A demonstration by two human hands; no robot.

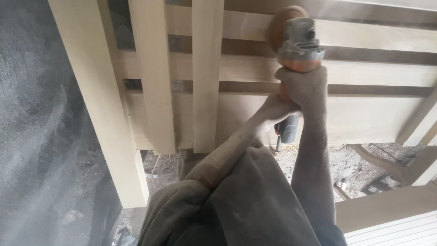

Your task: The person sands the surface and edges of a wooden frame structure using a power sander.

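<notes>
A woodworking shop: a bare, unfinished slatted wooden frame (200, 73) fills the view, an angle grinder (296, 41) works on it, more pale planks (387, 218) lie near right, and dust covers the gritty floor (355, 159).

Both hands, right hand (304, 84) above left hand (277, 107), grip an angle grinder (297, 43) against a pale wooden frame (205, 68).
</notes>
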